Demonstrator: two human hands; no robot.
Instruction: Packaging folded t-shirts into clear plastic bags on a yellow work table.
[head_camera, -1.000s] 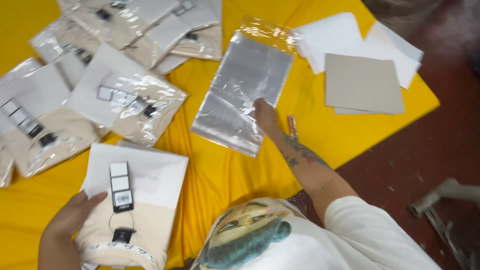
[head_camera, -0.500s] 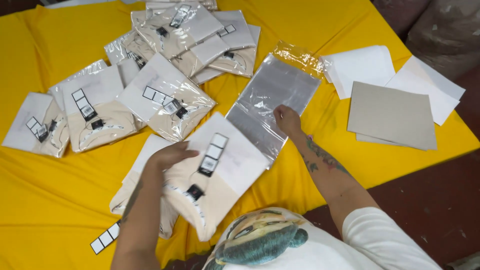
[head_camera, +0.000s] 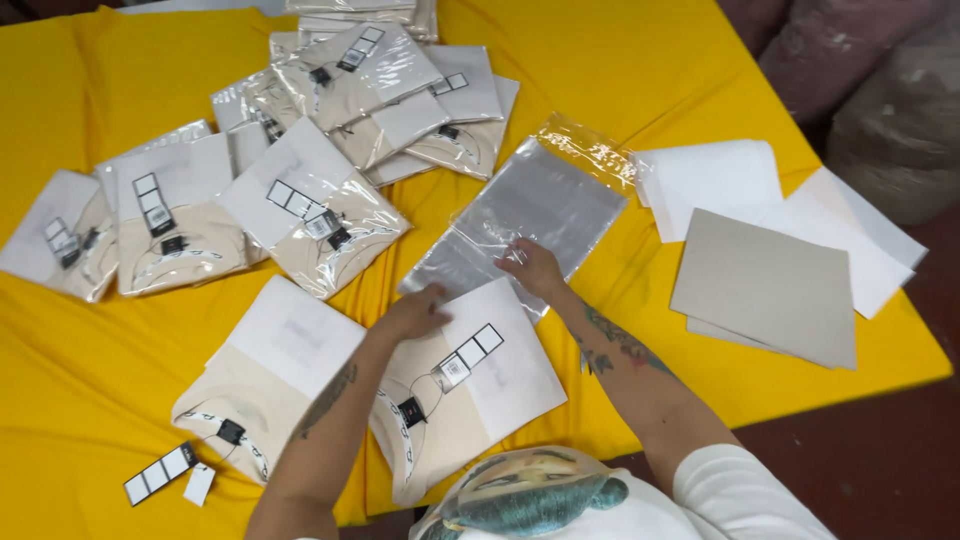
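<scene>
While both hands lie flat, left hand (head_camera: 415, 312) hides the folded shirt's (head_camera: 465, 385) edge, right hand (head_camera: 532, 268) presses the bag (head_camera: 540, 205).

My left hand (head_camera: 415, 312) is stretched forward from the lower middle of the view, forearm bare and running up and to the right, with a dark tattoo along its inner side. The palm faces down and the fingers (head_camera: 438, 294) are curled loosely, tips pressed flat, gripping nothing. My right hand (head_camera: 532, 268) lies just to the right of the left hand, a little farther forward, also palm down with its fingers spread and flat. Its forearm comes in from the lower right, tattooed near the wrist, with a white sleeve at the upper arm. The two hands are close but not touching.
</scene>
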